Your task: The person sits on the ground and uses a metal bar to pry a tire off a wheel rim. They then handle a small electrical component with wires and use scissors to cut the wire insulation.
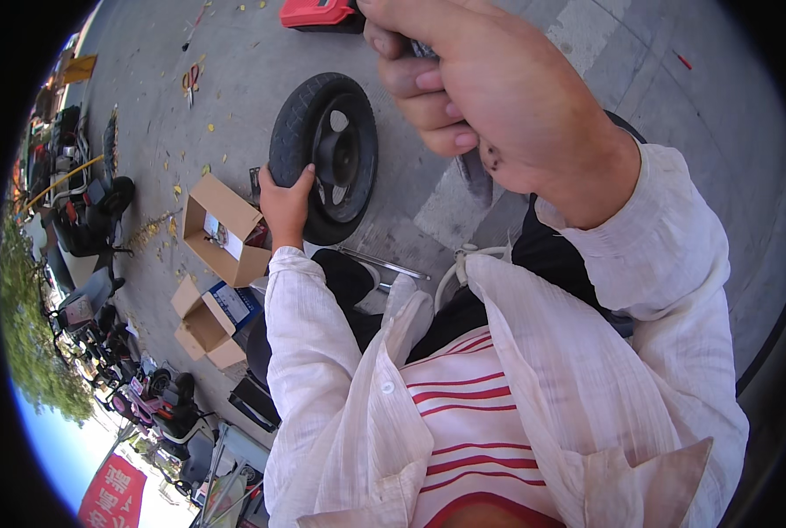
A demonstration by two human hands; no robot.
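Observation:
A small black wheel with its tyre (324, 157) stands upright on the grey pavement in front of me. My left hand (285, 204) grips the tyre's lower left edge and steadies it. My right hand (476, 92) is raised close to the camera, fingers curled around a dark tool handle (421, 49), of which only a small part shows. A thin metal rod (384, 263) lies on the ground just below the wheel, by my knee.
A red tool case (319, 13) lies at the top edge. Two open cardboard boxes (226, 229) (206, 324) sit on the pavement to my left. Parked scooters (89, 207) line the far left. Yellow leaves dot the ground.

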